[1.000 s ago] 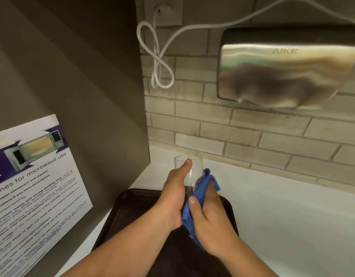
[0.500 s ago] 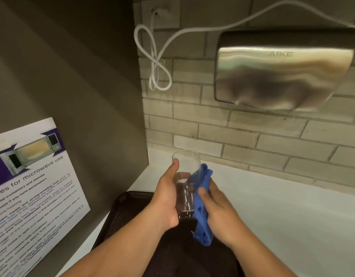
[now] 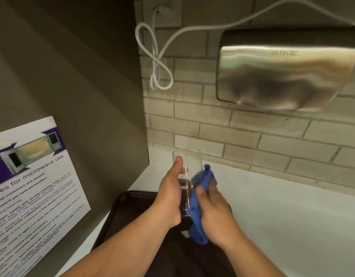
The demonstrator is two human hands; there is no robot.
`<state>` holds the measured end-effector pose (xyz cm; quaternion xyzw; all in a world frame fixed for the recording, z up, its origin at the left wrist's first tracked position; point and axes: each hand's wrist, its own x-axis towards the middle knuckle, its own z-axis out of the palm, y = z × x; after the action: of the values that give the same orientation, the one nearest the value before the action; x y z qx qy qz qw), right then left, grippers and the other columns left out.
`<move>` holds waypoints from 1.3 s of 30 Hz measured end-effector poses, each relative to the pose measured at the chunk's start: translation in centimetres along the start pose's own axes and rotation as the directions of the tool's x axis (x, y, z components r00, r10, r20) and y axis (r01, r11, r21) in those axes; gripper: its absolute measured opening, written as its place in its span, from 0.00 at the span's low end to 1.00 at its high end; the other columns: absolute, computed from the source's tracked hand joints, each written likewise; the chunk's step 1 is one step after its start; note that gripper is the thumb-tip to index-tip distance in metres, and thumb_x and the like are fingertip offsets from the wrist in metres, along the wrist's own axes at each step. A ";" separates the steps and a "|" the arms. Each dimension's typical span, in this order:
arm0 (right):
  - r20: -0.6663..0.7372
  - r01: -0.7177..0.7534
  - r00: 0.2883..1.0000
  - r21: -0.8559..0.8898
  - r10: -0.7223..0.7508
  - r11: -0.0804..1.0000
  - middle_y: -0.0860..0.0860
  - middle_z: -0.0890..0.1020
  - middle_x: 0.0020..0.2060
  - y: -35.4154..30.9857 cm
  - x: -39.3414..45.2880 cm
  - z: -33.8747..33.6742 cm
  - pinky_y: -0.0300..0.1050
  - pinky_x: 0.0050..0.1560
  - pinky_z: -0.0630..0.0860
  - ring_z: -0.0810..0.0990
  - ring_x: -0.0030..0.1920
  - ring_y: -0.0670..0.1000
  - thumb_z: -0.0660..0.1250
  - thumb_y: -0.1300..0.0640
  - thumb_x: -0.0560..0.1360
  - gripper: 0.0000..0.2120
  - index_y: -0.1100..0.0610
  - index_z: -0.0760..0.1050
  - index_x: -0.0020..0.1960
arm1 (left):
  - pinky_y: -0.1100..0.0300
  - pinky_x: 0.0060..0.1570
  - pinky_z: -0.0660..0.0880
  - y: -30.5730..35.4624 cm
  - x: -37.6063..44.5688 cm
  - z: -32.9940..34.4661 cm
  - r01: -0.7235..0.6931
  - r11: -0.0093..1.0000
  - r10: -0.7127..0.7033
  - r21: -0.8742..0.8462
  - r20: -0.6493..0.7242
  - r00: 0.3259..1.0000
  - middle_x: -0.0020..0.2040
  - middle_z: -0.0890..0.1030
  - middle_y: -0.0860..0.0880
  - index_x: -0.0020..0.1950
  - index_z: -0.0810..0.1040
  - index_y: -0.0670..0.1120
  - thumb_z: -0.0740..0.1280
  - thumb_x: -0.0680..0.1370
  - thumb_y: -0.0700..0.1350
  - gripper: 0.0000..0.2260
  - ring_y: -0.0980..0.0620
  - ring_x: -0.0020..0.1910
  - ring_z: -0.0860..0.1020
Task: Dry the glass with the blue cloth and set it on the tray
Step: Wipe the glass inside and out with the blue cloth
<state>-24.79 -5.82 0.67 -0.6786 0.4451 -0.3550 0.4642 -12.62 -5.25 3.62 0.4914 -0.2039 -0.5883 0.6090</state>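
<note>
A clear drinking glass (image 3: 189,164) is held upright in the air above a dark brown tray (image 3: 130,208). My left hand (image 3: 170,198) grips the glass from its left side, thumb up near the rim. My right hand (image 3: 214,214) presses a blue cloth (image 3: 198,208) against the right side of the glass. The cloth hangs below the glass's base. The lower part of the glass is hidden between hand and cloth.
The tray lies on a white counter (image 3: 282,216) in a corner. A brick wall behind carries a steel hand dryer (image 3: 282,74) and a looped white cable (image 3: 158,62). A microwave-use poster (image 3: 33,186) is on the grey wall at left.
The cloth hand has slid along the glass's right side, down and then back up. The left thumb sits a little lower on the rim than one second ago.
</note>
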 end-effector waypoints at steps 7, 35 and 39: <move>-0.253 0.094 0.964 0.055 -0.077 0.994 0.39 0.79 0.49 -2.2 2.6 -0.7 0.26 0.45 0.75 0.81 0.49 0.36 0.52 0.44 0.83 0.21 0.50 0.66 0.73 | 0.42 0.65 0.80 -1.3 -0.4 0.3 -0.087 0.980 0.077 0.180 0.060 0.995 0.60 0.88 0.41 0.63 0.82 0.48 0.66 0.80 0.63 0.22 0.43 0.60 0.86; -0.130 0.095 0.987 -0.036 -0.098 0.995 0.45 0.81 0.52 -2.3 2.9 -0.4 0.26 0.42 0.74 0.81 0.48 0.35 0.55 0.45 0.83 0.22 0.48 0.60 0.75 | 0.46 0.61 0.81 -0.5 -0.6 0.6 0.027 0.985 -0.029 0.171 0.007 1.000 0.60 0.87 0.41 0.63 0.83 0.50 0.60 0.82 0.67 0.24 0.43 0.59 0.86; -0.197 0.005 0.980 0.122 0.020 0.993 0.56 0.83 0.57 -2.7 4.4 -1.4 0.53 0.63 0.76 0.82 0.57 0.52 0.50 0.40 0.82 0.22 0.51 0.75 0.62 | 0.54 0.36 0.85 0.2 -0.2 -0.6 0.056 0.995 -0.065 0.087 0.098 0.993 0.41 0.90 0.43 0.40 0.89 0.51 0.58 0.84 0.64 0.27 0.46 0.37 0.89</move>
<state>-23.78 -9.86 3.97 -0.6088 0.4691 -0.4453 0.4594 -12.03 -4.84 3.60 0.4924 -0.2440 -0.6213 0.5585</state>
